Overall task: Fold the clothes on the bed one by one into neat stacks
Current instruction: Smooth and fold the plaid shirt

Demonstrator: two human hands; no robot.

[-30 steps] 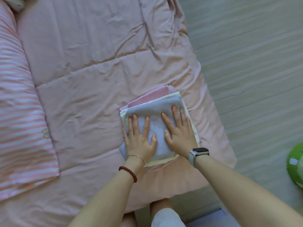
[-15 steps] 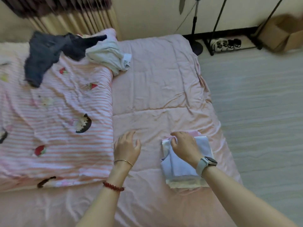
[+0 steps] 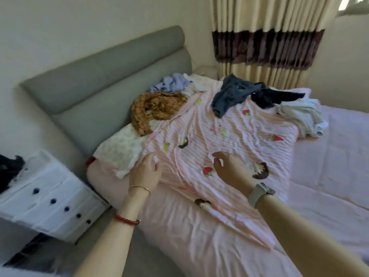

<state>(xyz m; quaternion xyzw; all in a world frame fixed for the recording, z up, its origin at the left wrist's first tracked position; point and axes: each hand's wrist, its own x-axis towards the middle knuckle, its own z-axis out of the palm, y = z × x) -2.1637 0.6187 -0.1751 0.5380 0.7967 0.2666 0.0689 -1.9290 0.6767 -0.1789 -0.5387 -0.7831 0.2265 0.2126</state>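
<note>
Soft, limp striped pink fabric [image 3: 229, 136] is lying rumpled, likely needing an edge pinch, both hands [image 3: 144, 172] [image 3: 229, 169] hovering loosely open-fingered

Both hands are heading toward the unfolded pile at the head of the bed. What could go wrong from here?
The jeans lie tangled with a dark garment, so lifting one may drag the other along. The brown checked shirt sits at the bed's edge by the headboard and could slip off. Both the left hand and right hand hover over the striped blanket, which might bunch if grabbed.

A home bedroom: padded headboard [image 3: 111, 76], bed [image 3: 199, 236], curtains [image 3: 265, 37].
</note>
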